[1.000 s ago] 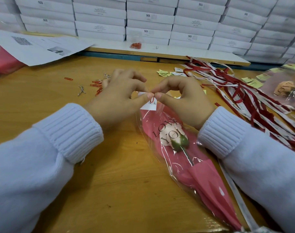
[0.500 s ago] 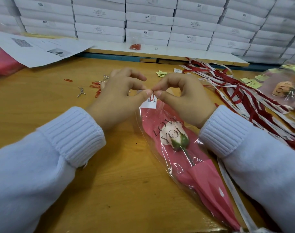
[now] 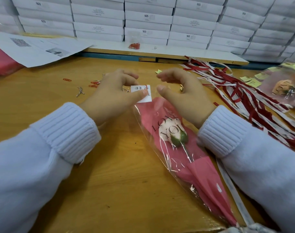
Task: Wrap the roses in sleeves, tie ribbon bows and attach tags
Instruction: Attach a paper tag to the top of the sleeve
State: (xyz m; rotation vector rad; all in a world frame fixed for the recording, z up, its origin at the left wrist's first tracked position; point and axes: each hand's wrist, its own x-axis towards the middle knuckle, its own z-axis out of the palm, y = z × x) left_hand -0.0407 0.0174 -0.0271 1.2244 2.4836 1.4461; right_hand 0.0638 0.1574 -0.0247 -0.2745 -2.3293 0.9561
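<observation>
A rose in a clear sleeve with pink paper and "LOVE YOU" print lies slantwise on the wooden table, its open top towards me at the far end. A small white tag with a red paper clip sits at the sleeve's top edge. My left hand pinches the tag between thumb and fingers. My right hand hovers just right of the tag with relaxed, slightly curved fingers and holds nothing. A white ribbon runs under the sleeve's lower part.
A heap of red and white ribbons lies at the right, with a wrapped rose and yellow tags beyond. Loose red paper clips and metal clips lie left. Printed sheets and stacked white boxes stand behind.
Both hands were pinching together at the tag. My right hand has let go and drawn away to the right, while my left hand keeps hold of the tag.
</observation>
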